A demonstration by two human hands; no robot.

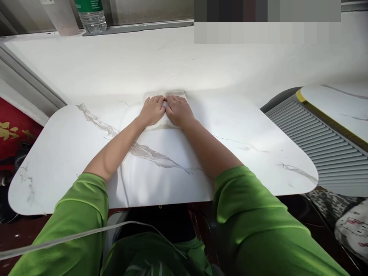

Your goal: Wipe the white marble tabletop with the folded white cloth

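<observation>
The left hand (152, 110) and right hand (180, 111) lie on what looks like a white cloth (165, 123), at the counter's (71, 153) back. Can't tell if either grip pinches it. Press the 2 hands evenly.

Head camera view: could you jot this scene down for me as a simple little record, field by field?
Surface: white marble-patterned table against a white wall
Item in hand: pale folded cloth, near the table's wall side
Left grip: left hand, palm down on the cloth
Right grip: right hand, palm down on the cloth, beside the left
Clothing: green sleeves, ending near the elbows
On the ledge: clear bottle with a green label, beside a translucent container
Far right: grey ridged panel
</observation>
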